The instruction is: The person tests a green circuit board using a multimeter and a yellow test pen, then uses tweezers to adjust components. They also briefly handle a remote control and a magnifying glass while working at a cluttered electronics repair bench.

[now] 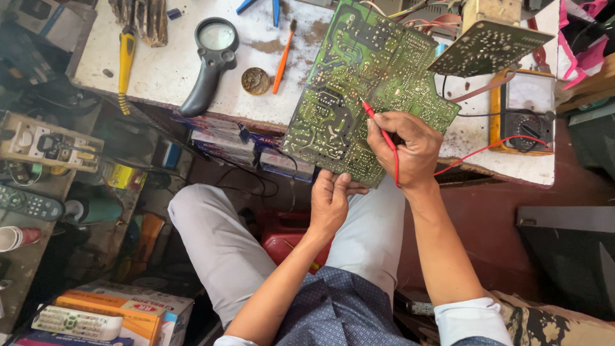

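Note:
A large green circuit board (359, 83) lies solder side up, tilted over the front edge of a white workbench (166, 70). My left hand (330, 202) grips the board's near edge from below. My right hand (407, 147) is closed on a red test probe (378, 125) whose tip touches the board near its middle. The probe's red lead (487, 150) runs right to a yellow-framed analog multimeter (525, 109). A black lead also goes toward the meter.
On the bench are a black magnifying glass (211, 61), a round brass tin (255, 81), an orange brush (282, 57), a yellow screwdriver (126, 57) and a second smaller board (487, 48). Remote controls (29, 204) and boxes (122, 311) lie at the left.

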Motion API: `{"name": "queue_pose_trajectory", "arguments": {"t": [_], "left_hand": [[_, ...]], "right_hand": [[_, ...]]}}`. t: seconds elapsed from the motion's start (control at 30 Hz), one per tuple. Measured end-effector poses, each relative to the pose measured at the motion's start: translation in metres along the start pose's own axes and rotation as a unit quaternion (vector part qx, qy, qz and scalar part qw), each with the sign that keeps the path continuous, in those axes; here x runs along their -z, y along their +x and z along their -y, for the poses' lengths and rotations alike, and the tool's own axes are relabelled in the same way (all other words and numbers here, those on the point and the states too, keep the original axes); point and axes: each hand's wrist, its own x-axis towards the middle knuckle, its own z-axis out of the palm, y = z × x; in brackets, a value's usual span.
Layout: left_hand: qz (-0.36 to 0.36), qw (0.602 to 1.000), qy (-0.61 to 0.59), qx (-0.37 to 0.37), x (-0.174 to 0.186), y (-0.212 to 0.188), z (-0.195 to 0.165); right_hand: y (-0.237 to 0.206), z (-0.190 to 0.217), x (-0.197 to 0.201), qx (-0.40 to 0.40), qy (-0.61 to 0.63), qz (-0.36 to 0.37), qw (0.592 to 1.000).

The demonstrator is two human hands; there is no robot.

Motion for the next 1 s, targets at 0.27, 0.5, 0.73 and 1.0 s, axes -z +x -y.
{"name": "queue_pose_trajectory", "arguments": {"t": [0.27, 0.5, 0.73, 1.0], "left_hand": [[0.002, 1.0, 0.004, 0.006, -0.001, 0.001, -0.003], [0.002, 1.0, 0.003, 0.007, -0.002, 0.001, -0.003], [-0.001, 1.0, 0.003, 0.004, -0.001, 0.0, -0.001], [-0.001, 1.0, 0.001, 0.006, -0.002, 0.001, 0.003]], "right_hand": [[0.004, -0.002, -0.004, 0.002, 0.001, 0.004, 1.0], [0.003, -0.006, -0.002, 0.003, 0.001, 0.013, 1.0], [-0.003, -0.008, 0.001, 0.018, -0.009, -0.027, 0.999], [-0.011, -0.006, 0.005, 0.008, -0.01, -0.006, 1.0]]}}
